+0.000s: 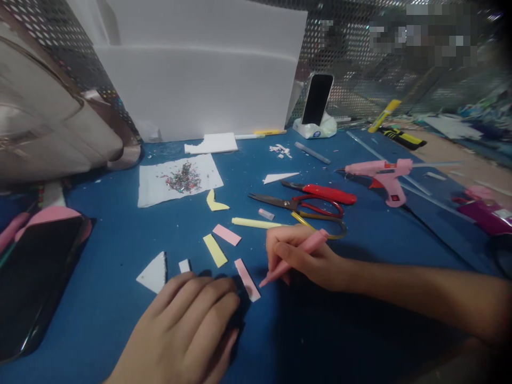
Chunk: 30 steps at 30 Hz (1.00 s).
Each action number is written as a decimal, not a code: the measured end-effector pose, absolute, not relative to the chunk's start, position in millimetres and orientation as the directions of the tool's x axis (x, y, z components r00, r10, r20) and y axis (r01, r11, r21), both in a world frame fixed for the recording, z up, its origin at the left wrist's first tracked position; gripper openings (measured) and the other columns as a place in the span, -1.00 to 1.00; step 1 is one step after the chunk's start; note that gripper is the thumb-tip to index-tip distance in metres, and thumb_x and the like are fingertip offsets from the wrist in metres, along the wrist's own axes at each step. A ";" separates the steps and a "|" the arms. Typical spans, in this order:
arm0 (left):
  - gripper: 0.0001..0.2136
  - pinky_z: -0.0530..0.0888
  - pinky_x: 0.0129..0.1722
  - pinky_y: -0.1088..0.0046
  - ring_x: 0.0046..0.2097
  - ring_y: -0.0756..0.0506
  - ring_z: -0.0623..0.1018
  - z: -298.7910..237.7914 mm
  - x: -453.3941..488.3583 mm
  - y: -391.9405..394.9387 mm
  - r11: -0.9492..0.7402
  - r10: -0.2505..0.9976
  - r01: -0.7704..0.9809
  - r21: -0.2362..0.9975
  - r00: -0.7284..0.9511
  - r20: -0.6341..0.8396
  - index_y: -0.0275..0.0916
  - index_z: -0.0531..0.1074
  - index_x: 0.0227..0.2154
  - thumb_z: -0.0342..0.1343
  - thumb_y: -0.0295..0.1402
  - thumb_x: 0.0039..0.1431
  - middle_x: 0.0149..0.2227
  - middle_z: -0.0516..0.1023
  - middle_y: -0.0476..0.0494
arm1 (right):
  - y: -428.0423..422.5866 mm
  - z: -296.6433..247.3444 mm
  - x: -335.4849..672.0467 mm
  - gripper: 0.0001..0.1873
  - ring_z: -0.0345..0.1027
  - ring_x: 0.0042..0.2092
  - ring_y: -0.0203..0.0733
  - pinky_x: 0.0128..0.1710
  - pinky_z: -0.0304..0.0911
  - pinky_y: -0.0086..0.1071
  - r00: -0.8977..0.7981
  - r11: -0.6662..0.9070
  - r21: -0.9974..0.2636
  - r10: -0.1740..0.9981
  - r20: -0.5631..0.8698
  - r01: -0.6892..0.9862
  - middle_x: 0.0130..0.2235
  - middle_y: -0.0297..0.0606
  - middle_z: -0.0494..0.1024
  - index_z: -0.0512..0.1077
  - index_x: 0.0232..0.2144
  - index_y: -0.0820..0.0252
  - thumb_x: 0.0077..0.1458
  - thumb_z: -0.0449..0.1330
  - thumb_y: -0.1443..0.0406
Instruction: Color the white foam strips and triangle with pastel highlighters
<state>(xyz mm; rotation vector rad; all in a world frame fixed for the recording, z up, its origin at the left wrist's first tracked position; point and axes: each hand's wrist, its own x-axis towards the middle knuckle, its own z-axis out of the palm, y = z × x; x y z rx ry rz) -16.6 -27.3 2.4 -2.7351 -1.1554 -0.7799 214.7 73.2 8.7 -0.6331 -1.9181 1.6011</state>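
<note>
In my right hand (302, 256) a pink marker (314, 241) is gripped between thumb and fingers, its tip pointing down at the table. Just left of that tip lies a strip (246, 277), mostly pink with a white lower end. My left hand (192, 320) rests palm down, fingers bent and side by side, their tips hidden; I see nothing held in it. Beyond it are a small white piece (184, 265) and a white fan-shaped piece (154, 273). A yellow strip (215, 250) and another pink strip (226, 234) lie farther up. Behind my right hand is a pale yellow marker (254, 223).
Scissors (276, 201), red-handled pliers (328, 193) and a pink glue gun (384, 173) lie to the right. Glitter bits sit on white paper (150, 186). A phone (36, 288) is at left, another phone (319, 98) stands at back. A white board (208, 90) rises behind.
</note>
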 end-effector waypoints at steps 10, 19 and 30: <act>-0.35 0.29 -0.11 0.23 -0.08 -0.23 0.34 4.6 -8.3 -9.2 -0.447 0.884 0.845 0.294 0.367 0.291 -0.22 0.20 0.05 0.37 -0.16 -0.06 -0.06 0.41 -0.16 | 72.8 8.5 214.7 -0.54 0.26 -0.57 -0.43 -0.61 0.12 -0.54 -0.724 0.257 -0.966 0.666 0.177 0.000 -0.50 -0.33 0.38 0.43 -0.51 0.33 0.32 0.05 0.13; -0.38 0.30 -0.07 0.16 -0.09 -0.23 0.37 4.1 -1.4 -7.6 -0.426 0.897 0.850 0.309 0.354 0.264 -0.21 0.17 0.07 0.32 -0.19 -0.01 -0.10 0.44 -0.16 | 70.4 9.9 212.5 -0.54 0.25 -0.55 -0.39 -0.57 0.11 -0.51 -0.754 0.303 -0.952 0.634 0.172 0.038 -0.56 -0.35 0.38 0.41 -0.51 0.31 0.32 0.03 0.12; -0.43 0.25 -0.02 0.17 -0.08 -0.21 0.38 4.7 2.9 -6.3 -0.444 0.890 0.838 0.316 0.373 0.263 -0.25 0.16 0.10 0.25 -0.32 0.06 -0.09 0.44 -0.15 | 70.1 10.7 209.1 -0.61 0.26 -0.48 -0.36 -0.46 0.14 -0.48 -0.799 0.318 -0.942 0.591 0.111 0.104 -0.54 -0.35 0.41 0.37 -0.50 0.27 0.32 0.04 0.18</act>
